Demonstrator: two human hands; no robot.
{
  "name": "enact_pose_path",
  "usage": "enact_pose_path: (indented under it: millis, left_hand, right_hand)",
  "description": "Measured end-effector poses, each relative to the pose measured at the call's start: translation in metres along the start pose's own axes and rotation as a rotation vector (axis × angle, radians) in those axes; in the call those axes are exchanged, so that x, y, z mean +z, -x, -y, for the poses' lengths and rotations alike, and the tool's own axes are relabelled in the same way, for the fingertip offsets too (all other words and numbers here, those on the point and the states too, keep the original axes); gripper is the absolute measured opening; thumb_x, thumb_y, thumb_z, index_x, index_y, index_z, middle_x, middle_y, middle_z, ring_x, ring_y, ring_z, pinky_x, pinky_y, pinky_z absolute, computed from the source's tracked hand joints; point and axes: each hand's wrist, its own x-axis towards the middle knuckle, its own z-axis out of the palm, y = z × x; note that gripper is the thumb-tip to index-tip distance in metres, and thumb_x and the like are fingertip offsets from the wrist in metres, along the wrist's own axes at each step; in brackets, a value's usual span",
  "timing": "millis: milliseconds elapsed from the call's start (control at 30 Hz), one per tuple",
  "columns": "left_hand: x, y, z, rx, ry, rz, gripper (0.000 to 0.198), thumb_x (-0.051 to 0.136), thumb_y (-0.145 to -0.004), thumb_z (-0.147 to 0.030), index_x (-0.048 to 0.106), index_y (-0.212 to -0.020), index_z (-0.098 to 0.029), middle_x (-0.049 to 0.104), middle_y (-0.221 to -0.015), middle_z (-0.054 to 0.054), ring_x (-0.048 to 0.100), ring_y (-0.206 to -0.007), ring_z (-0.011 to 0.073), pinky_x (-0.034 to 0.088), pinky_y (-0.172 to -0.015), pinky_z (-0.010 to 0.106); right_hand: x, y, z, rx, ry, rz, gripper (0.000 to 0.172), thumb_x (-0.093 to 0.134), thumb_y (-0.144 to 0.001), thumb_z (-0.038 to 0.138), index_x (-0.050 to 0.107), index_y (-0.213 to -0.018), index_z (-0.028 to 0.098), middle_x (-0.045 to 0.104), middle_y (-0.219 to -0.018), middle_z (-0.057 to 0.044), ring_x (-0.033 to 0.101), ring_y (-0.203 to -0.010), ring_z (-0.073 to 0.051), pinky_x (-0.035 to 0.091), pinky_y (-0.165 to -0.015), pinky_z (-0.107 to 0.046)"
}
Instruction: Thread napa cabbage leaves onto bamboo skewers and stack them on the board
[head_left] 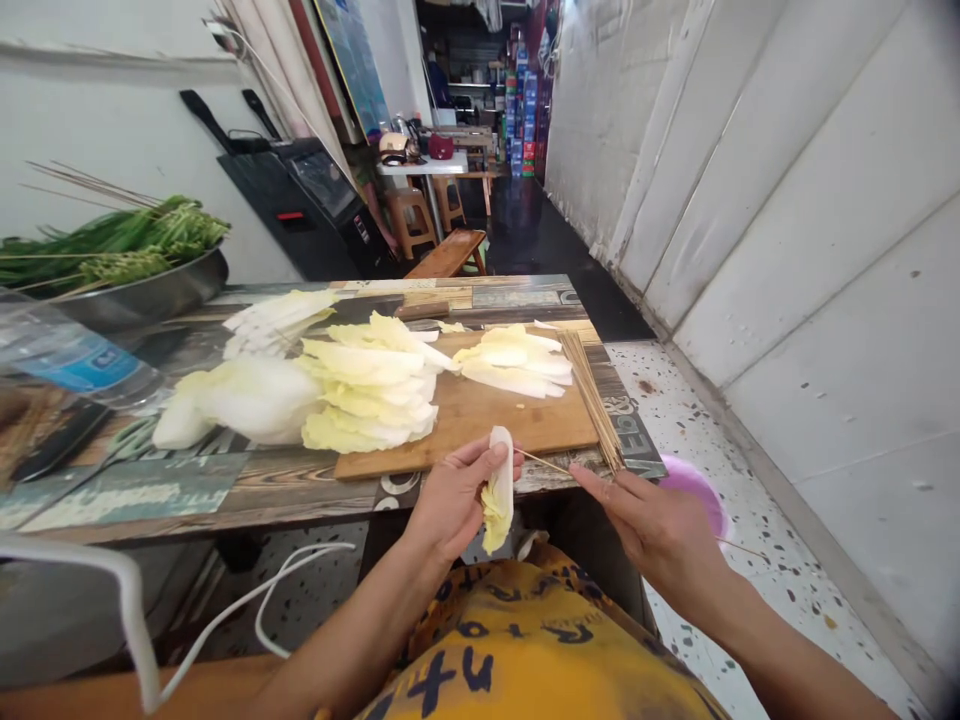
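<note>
The left hand is closed around a folded piece of napa cabbage leaf, with the thumb and fingers pressing it from both sides, and it holds the leaf upright just in front of the near edge of the wooden cutting board. The right hand pinches a thin bamboo skewer between thumb and fingers; the point of the skewer is directed to the leaf and seems to touch its white side or to be very near to it, I cannot tell exactly. On the board lie two piles of cut cabbage leaves, and a bundle of skewers rests along the right edge of the board. A metal basin with green chives stands far at the left on the table, and a plastic bottle lies before it. To do this step well, I think the leaf must stay tightly folded, and the skewer should enter through the thick white rib, not the soft yellow part, which can tear easily. The fingers of the left hand should stay away from the line of the point, and the push should be slow and straight.
</note>
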Motion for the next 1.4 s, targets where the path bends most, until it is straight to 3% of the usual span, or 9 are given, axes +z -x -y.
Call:
enact_pose_path:
  millis: [300,633,867,1033,1233,1400]
  left_hand:
    - [-0.001,0.001,-0.004,-0.032,0.012,0.001,0.037,0.089,-0.045,-0.031,0.072,-0.072,-0.012,0.069,-0.065,0.004,0.060,-0.055,0.0103,0.050,-0.057,0.020]
    - [0.000,0.000,-0.002,0.024,0.036,0.024,0.031,0.086,-0.055,-0.031,0.071,-0.076,-0.014,0.070,-0.071,0.003,0.065,-0.064,0.0133,0.053,-0.061,0.022]
    - [-0.002,0.003,-0.002,0.004,-0.021,0.093,0.042,0.087,-0.052,-0.031,0.073,-0.088,-0.017,0.071,-0.074,0.003,0.064,-0.062,0.0125,0.052,-0.061,0.022]
    - [-0.006,0.001,0.004,0.045,-0.054,0.044,0.036,0.087,-0.051,-0.035,0.074,-0.078,-0.015,0.072,-0.074,0.004,0.063,-0.062,0.0118,0.048,-0.056,0.019]
    - [-0.004,0.001,0.005,0.044,-0.062,0.006,0.035,0.088,-0.045,-0.036,0.074,-0.068,-0.014,0.069,-0.063,0.003,0.061,-0.058,0.0129,0.048,-0.055,0.021]
    - [-0.003,0.003,0.006,0.059,-0.107,0.042,0.034,0.086,-0.050,-0.039,0.073,-0.069,-0.014,0.066,-0.058,0.002,0.056,-0.048,0.0115,0.047,-0.050,0.023]
  right_hand:
    - [0.000,-0.006,-0.001,-0.033,0.040,0.017,0.042,0.040,-0.092,0.012,0.058,-0.127,0.026,0.056,-0.064,0.002,0.042,-0.047,-0.009,0.022,-0.046,-0.027]
    - [0.000,-0.010,0.000,-0.028,0.005,0.000,0.041,0.037,-0.092,0.011,0.059,-0.125,0.024,0.056,-0.062,0.001,0.045,-0.048,-0.010,0.024,-0.047,-0.026]
    - [-0.002,-0.008,-0.004,-0.027,-0.042,0.031,0.041,0.038,-0.092,0.010,0.059,-0.125,0.022,0.057,-0.065,0.000,0.049,-0.053,-0.011,0.028,-0.049,-0.026]
    - [-0.004,-0.006,-0.004,-0.010,-0.086,0.042,0.039,0.039,-0.093,0.013,0.059,-0.125,0.022,0.060,-0.067,0.000,0.052,-0.053,-0.011,0.034,-0.049,-0.024]
    - [-0.004,-0.004,-0.003,0.033,-0.165,0.053,0.039,0.038,-0.093,0.013,0.060,-0.124,0.022,0.071,-0.082,-0.005,0.063,-0.065,-0.013,0.046,-0.058,-0.023]
    - [-0.002,-0.002,-0.006,0.041,-0.266,0.050,0.034,0.042,-0.093,0.015,0.061,-0.121,0.021,0.072,-0.099,-0.007,0.068,-0.077,-0.016,0.054,-0.069,-0.027]
